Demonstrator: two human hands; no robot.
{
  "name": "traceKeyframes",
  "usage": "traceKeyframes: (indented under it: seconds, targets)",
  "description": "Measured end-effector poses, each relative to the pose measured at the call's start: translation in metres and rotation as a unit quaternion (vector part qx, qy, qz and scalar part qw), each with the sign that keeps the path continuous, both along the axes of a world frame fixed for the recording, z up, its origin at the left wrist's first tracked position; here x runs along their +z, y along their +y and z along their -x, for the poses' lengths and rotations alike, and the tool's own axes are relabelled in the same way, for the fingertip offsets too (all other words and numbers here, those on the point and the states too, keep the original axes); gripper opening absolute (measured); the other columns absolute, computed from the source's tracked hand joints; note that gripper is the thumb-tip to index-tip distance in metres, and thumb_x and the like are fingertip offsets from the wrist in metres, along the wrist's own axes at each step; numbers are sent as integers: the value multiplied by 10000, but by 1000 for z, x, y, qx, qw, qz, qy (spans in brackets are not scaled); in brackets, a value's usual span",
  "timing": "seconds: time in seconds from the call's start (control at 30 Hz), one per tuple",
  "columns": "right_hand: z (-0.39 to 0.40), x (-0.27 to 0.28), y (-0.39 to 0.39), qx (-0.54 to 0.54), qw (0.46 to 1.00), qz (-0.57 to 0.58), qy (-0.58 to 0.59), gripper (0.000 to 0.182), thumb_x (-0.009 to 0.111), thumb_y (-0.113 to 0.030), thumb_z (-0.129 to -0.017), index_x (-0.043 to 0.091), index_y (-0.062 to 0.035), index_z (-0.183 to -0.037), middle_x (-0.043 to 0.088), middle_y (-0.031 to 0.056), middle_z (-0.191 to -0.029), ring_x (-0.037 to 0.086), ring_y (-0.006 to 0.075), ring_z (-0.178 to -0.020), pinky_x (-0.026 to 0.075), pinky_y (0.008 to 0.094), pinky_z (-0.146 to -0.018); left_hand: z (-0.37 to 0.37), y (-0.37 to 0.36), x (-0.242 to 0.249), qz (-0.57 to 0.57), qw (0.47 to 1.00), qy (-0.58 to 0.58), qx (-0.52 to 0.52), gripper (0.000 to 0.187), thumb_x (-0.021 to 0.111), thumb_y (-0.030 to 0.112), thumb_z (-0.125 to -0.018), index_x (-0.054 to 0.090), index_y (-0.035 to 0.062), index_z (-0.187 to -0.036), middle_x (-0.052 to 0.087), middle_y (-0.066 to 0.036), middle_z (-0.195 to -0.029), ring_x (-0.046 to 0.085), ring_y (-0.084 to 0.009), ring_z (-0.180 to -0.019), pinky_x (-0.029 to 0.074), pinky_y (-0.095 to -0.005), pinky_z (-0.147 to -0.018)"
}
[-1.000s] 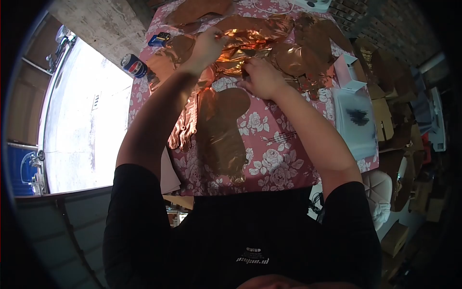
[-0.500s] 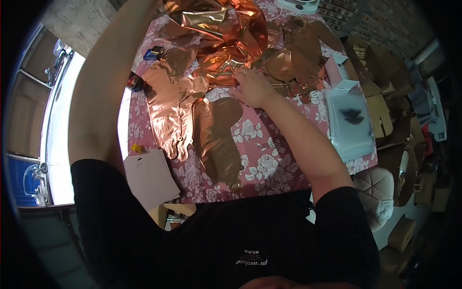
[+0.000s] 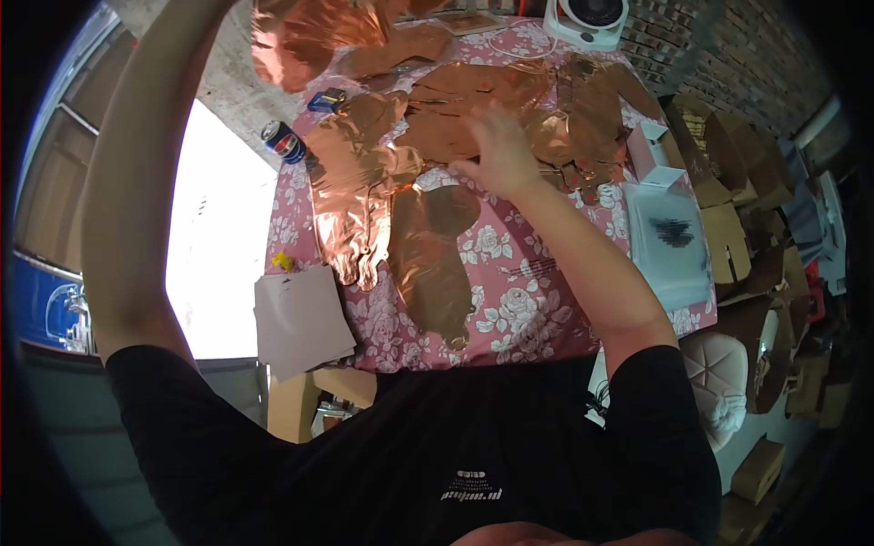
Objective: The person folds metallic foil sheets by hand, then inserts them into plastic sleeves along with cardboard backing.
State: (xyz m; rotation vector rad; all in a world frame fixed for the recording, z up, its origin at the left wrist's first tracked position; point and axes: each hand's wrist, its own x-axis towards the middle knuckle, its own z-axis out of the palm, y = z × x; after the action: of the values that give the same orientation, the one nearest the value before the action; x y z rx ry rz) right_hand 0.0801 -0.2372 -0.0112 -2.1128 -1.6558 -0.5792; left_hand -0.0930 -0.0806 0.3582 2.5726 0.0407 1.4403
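Observation:
My right hand (image 3: 503,153) hovers over the flat copper-coloured foil balloons in the middle of the table, fingers blurred but stretched out and thumb apart. Beneath it lies a foil balloon (image 3: 442,118). My left arm (image 3: 137,182) reaches up past the top edge, so its hand is hidden. Near that arm, a large crumpled shiny foil piece (image 3: 296,45) hangs at the top left, beyond the table's edge. Closer to me are a wrinkled foil balloon (image 3: 350,205) and a smoother foil balloon (image 3: 432,273). More foil (image 3: 583,114) lies to the right.
A soda can (image 3: 284,143) and a small blue box (image 3: 326,100) stand at the left edge. Grey cards (image 3: 305,318) lie front left. On the right are a white box (image 3: 654,150) and clear plastic bags (image 3: 669,246). A white fan (image 3: 587,20) stands at the back.
The large crumpled foil has moved from the table's middle to the upper left, uncovering flat foil. My right hand has come off it, and my left arm has swung further left.

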Motion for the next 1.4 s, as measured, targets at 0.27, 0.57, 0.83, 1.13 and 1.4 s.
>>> traceKeyframes:
  seconds: [0.27,0.57,0.83,1.13,1.4]
  targets:
    - [38,131,-17,145,885,-358,261,879,1007,-93,-737,580,21,-1496,538,150,-1558,564,245,-1389,510,410,-1143,80,-44,-22,134,973,163,-96,118,654,-62,-927,705,-15,-1023,728,-124,-874,711,-241,-755,601,-378,-726]
    - [84,86,-80,197,762,14,617,172,815,-138,-996,691,-19,-1012,688,-10,-798,644,71,-730,521,261,-660,107,62,-60,170,961,214,-55,311,722,280,-1087,768,14,-1242,797,-65,-1062,745,-114,-932,591,-299,-848]
    - [106,36,-219,-11,695,-1,719,240,783,-182,-1043,654,-61,-881,576,-35,-613,518,55,-468,375,244,-424,44,22,-177,299,906,299,-16,291,760,226,-1040,745,3,-1227,805,-70,-1016,735,-129,-867,584,-290,-757]
    - [109,10,-269,-169,801,51,572,246,850,-188,-963,697,5,-966,737,69,-792,713,170,-705,560,343,-659,-50,19,-359,279,865,397,-127,228,755,149,-1021,742,-35,-1155,802,-106,-969,764,-159,-909,586,-321,-812]
    - [120,15,-271,-268,834,122,466,280,862,-179,-939,669,20,-982,799,155,-897,784,200,-819,591,352,-726,-70,7,-381,259,897,345,-97,344,821,206,-980,732,-11,-1232,793,-122,-997,744,-167,-891,582,-360,-788]
